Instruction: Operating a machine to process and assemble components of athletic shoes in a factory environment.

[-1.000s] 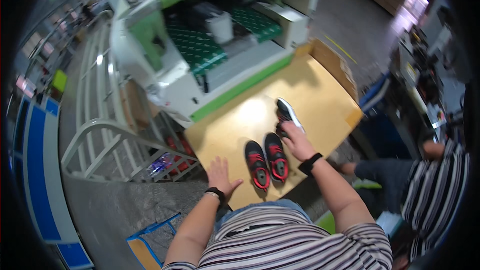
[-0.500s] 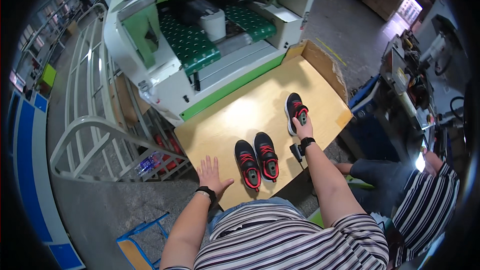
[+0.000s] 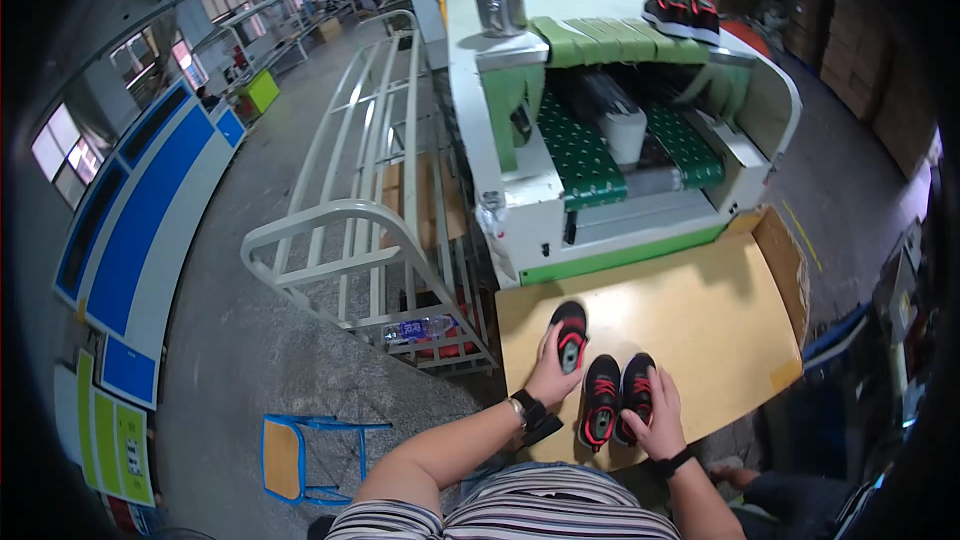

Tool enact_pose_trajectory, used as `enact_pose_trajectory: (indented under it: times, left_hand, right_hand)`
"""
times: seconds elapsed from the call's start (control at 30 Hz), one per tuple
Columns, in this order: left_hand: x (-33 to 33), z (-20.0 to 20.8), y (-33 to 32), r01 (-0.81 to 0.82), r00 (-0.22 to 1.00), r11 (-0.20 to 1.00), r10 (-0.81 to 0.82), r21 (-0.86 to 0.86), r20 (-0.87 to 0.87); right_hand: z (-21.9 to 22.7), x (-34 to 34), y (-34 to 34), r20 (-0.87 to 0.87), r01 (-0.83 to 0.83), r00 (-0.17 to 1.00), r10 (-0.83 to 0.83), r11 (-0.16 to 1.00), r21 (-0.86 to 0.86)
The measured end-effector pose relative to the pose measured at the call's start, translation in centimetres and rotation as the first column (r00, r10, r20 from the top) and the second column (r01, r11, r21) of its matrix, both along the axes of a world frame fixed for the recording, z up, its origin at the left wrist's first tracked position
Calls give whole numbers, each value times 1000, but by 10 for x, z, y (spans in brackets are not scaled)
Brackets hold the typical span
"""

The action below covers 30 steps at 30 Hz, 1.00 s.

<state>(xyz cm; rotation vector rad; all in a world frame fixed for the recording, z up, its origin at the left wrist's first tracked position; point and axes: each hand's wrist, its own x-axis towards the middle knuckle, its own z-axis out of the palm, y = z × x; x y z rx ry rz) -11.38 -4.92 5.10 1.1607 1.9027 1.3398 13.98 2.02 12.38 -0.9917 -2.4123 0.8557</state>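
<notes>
Three dark sneakers with red laces and red lining are at the near part of the light wooden table. My left hand (image 3: pixel 552 372) is closed around one sneaker (image 3: pixel 571 328), its toe pointing away from me, left of the other two. Those two stand side by side, toes away from me: a left one (image 3: pixel 600 395) that neither hand touches, and a right one (image 3: pixel 637 380). Around the right one's near right side, my right hand (image 3: pixel 662 415) has its thumb and fingers, partly covering it. Grey-green inserts show inside the shoe openings.
Beyond the wooden table (image 3: pixel 690 310) stands a white machine with a green dotted conveyor belt (image 3: pixel 590 175). On its top are a metal pot (image 3: pixel 500 8) and more sneakers (image 3: pixel 683 15). A metal rack (image 3: pixel 350 210) and a blue-framed stool (image 3: pixel 287 460) stand to the left.
The single sneaker has gone from my right hand, right of the pair, to my left hand, left of it. My right hand has moved onto the pair's right sneaker. The view has turned left.
</notes>
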Motion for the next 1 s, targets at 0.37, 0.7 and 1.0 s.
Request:
enact_pose_trajectory:
  times: [0.37, 0.7, 1.0]
  left_hand:
    - [12, -52, -16, -66, 998, 993, 65, -103, -17]
    - [-30, 161, 115, 88, 894, 973, -172, 213, 413]
    - [-128, 152, 315, -271, 922, 921, 331, 279, -198]
  right_hand:
    - [-96, 32, -13, -226, 219, 851, -473, 713, -666]
    - [33, -21, 170, -656, 237, 535, -533, 839, -489]
    - [65, -149, 440, -415, 429, 833, -366, 901, 69]
